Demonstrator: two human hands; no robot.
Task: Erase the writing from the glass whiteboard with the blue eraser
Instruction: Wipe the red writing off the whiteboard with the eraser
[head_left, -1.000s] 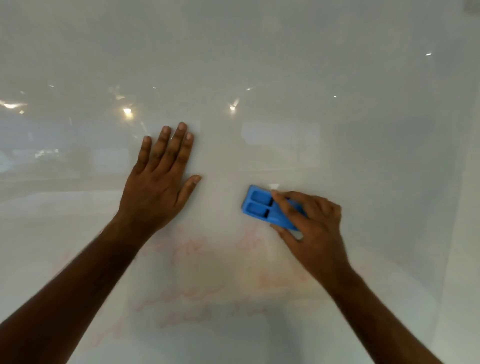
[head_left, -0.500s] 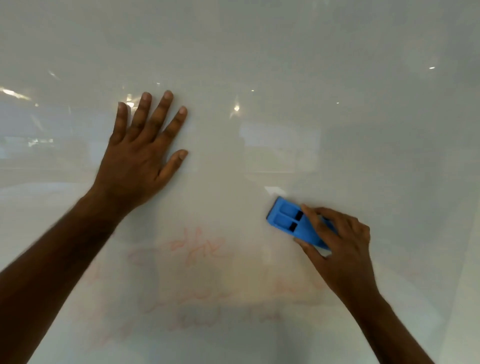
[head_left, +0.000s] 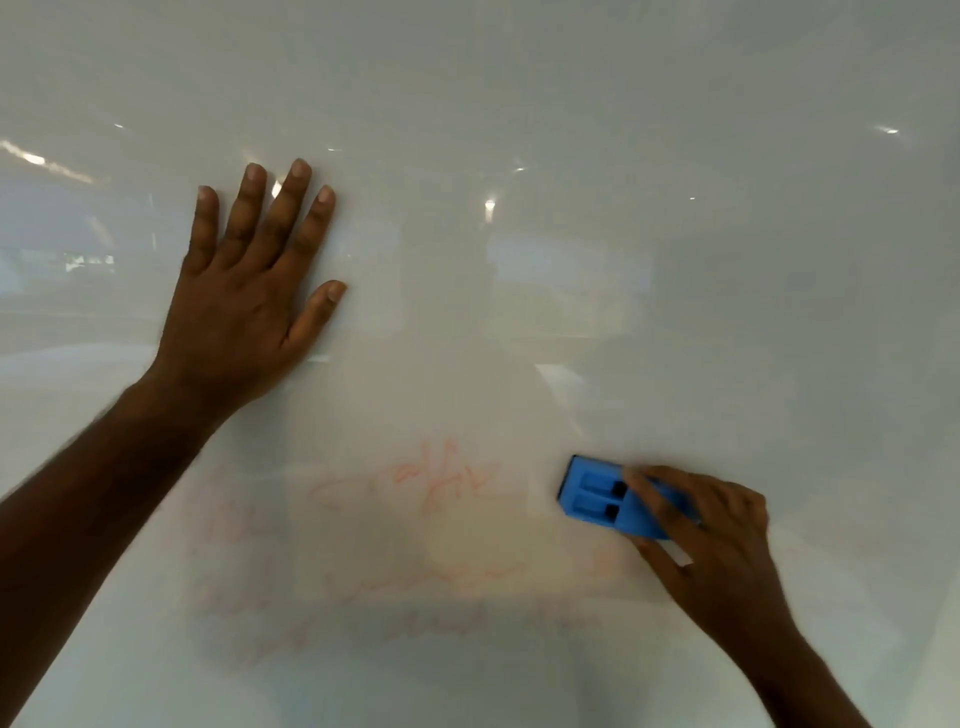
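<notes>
Blue eraser (head_left: 605, 498) moved down-right; long axis points up-left.

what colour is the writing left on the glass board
Faint red-orange writing, partly smeared, seen in the head view, left of the blue eraser.

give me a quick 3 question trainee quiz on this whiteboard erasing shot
1. True or false: the left hand lies flat, fingers spread, on the glass whiteboard.
2. The right hand grips: A) a marker B) the blue eraser C) a cloth
3. What colour is the faint writing left of the eraser?

Key: 1 true; 2 B; 3 red.
</notes>
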